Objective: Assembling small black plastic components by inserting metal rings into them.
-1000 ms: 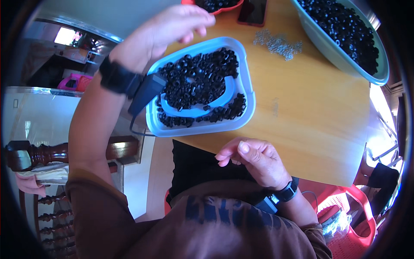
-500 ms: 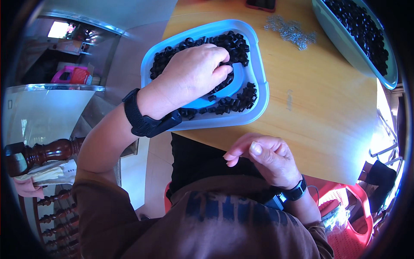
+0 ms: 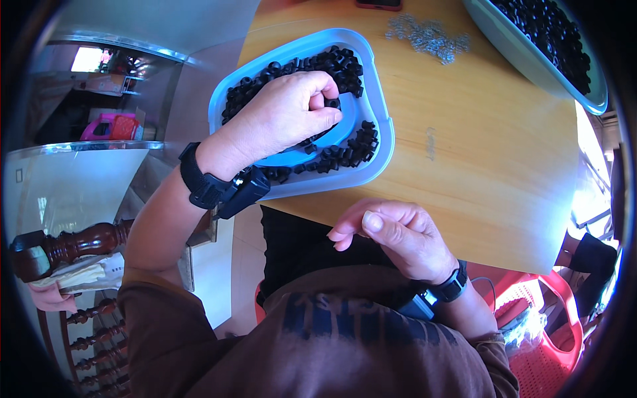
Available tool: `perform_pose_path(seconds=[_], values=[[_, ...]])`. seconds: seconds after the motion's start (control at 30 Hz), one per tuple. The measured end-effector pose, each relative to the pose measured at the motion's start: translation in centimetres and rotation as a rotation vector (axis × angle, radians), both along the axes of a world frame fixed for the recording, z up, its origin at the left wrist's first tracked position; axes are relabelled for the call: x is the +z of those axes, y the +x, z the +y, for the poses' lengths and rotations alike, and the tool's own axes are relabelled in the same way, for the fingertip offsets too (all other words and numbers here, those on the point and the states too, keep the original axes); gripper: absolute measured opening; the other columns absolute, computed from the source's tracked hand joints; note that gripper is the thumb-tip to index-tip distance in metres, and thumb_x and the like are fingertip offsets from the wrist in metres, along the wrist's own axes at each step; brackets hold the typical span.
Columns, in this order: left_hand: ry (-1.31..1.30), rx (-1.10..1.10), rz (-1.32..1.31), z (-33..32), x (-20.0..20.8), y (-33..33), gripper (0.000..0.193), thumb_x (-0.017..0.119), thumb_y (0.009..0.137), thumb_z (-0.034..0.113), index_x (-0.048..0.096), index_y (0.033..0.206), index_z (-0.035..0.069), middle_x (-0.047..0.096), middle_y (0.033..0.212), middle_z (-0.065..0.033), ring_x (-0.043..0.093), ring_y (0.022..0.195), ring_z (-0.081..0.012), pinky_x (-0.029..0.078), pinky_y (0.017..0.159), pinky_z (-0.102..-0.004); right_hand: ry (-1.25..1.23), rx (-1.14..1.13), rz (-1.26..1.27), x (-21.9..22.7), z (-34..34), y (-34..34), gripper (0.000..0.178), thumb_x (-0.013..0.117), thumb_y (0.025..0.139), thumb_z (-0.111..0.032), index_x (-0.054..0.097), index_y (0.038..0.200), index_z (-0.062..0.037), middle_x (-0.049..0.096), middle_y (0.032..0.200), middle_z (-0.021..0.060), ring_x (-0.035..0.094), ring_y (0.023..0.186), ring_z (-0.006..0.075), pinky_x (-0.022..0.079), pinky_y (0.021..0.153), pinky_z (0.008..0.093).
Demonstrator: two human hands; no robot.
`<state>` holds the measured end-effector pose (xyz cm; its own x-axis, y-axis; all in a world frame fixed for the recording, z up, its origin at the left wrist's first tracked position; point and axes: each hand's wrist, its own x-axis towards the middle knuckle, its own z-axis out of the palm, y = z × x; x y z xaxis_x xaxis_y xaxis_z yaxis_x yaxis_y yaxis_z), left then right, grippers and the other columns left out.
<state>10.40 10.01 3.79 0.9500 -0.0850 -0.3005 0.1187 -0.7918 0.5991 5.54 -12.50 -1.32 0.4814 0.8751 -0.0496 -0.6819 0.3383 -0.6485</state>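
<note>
A pale blue tray stands at the table's near left edge. Small black cylindrical pieces lie in it, around and inside a blue round divider. My left hand is over the divider with thumb and forefinger curled together. A black piece shows at their tips, so the hand seems closed on it. In front of my body, past the table's near edge, my right hand hovers with thumb pressed toward bent fingers. Whatever it holds, if anything, is too small to make out.
On the wooden table lies a loose pile of small shiny metal parts. A large pale basin full of black pieces stands at the far right. A phone lies at the far edge. Right of me is a red plastic chair.
My left thumb and forefinger have shifted slightly, and a black piece now shows between them. The right hand keeps its pinch. The whole view has shifted a little.
</note>
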Motion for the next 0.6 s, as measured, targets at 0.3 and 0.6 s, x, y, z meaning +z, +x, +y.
perform_pose_path(seconds=[0.3,0.6], values=[[-0.028,-0.032,-0.071,-0.1,0.1,-0.9,0.015,0.062,0.078,0.004,0.048,0.084,0.002,0.045,0.067,0.0032,0.042,0.058,-0.0014,0.035,0.049,-0.0191,0.01,0.017,0.029,-0.1,0.0,0.0,0.034,0.047,0.094,-0.027,0.062,0.098,0.0033,0.062,0.094,0.011,0.058,0.088,0.0172,0.045,0.083,0.0302],[-0.274,0.145,0.007,0.0,0.3,-2.5,0.014,0.06,0.08,0.001,0.052,0.092,0.002,0.049,0.075,0.0043,0.042,0.057,0.0005,0.035,0.049,-0.0162,-0.011,-0.021,0.052,-0.2,0.0,-0.3,0.035,0.046,0.094,-0.027,0.062,0.096,0.0039,0.062,0.097,0.0151,0.06,0.088,0.021,0.046,0.081,0.032]])
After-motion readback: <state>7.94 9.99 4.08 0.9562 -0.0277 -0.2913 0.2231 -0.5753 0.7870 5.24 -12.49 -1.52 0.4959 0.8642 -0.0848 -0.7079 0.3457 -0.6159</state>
